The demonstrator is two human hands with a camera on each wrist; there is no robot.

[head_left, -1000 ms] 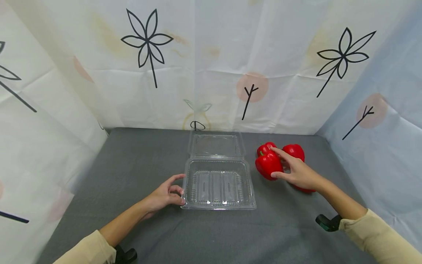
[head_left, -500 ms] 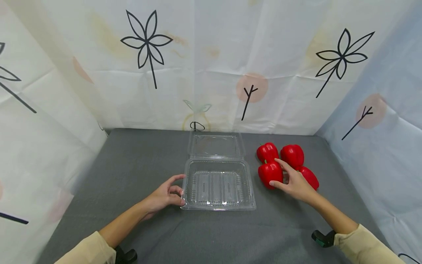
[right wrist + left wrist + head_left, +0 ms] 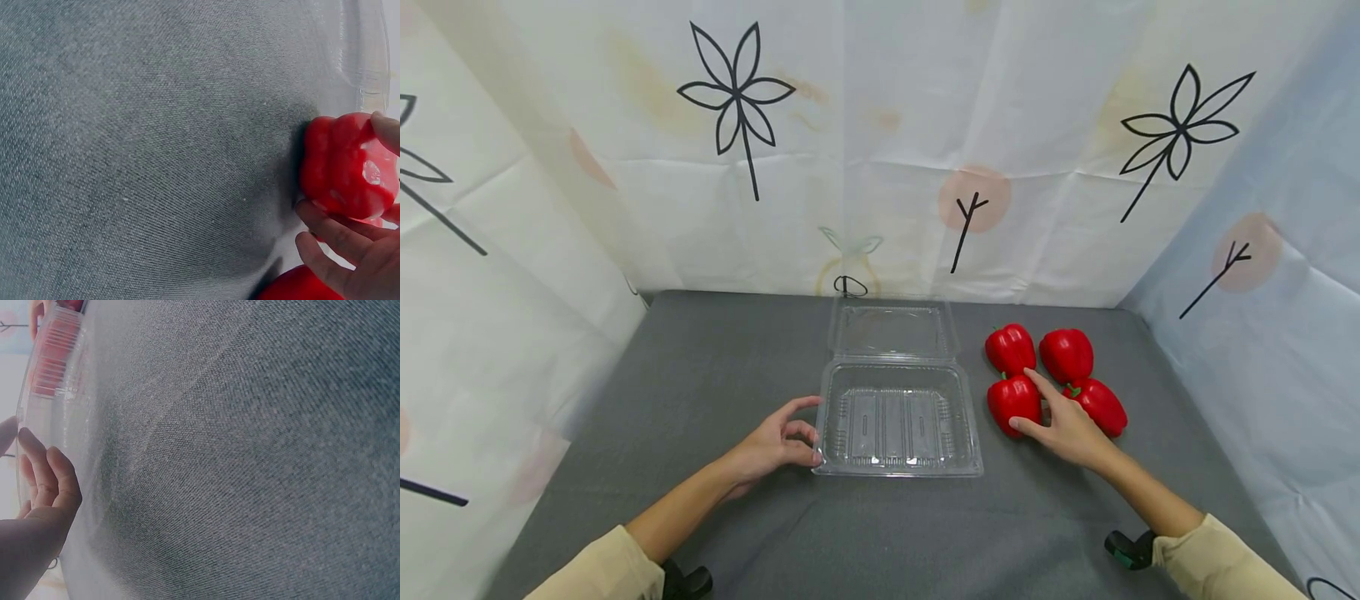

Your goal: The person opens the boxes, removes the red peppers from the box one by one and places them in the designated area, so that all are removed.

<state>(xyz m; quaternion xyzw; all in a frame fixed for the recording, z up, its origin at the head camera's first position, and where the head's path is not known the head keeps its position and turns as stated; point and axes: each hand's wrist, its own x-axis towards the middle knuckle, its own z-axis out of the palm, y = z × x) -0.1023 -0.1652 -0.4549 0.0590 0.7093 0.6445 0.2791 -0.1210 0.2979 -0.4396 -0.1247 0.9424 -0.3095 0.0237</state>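
A clear plastic clamshell container [image 3: 898,417] lies unfolded mid-table, its lid [image 3: 891,331] laid back behind the base. At its left rim, my left hand [image 3: 778,442] holds the edge with curled fingers and thumb; the left wrist view shows fingertips [image 3: 26,434] at the rim. To the right of the base, my right hand [image 3: 1063,429] grips a red bell pepper [image 3: 1011,402] between thumb and fingers. The right wrist view shows this pepper [image 3: 350,165] close up, low over or on the cloth; which of these I cannot tell.
Another red bell pepper [image 3: 1011,348] sits just behind the gripped one. Two more, a rear one [image 3: 1066,356] and a nearer one [image 3: 1101,407], lie to the right of it. Grey cloth [image 3: 895,533] covers the table, with printed white curtains [image 3: 880,183] around.
My right hand has come nearer to me with the pepper it grips, leaving the other peppers more visible. The left hand and container stay where they were.
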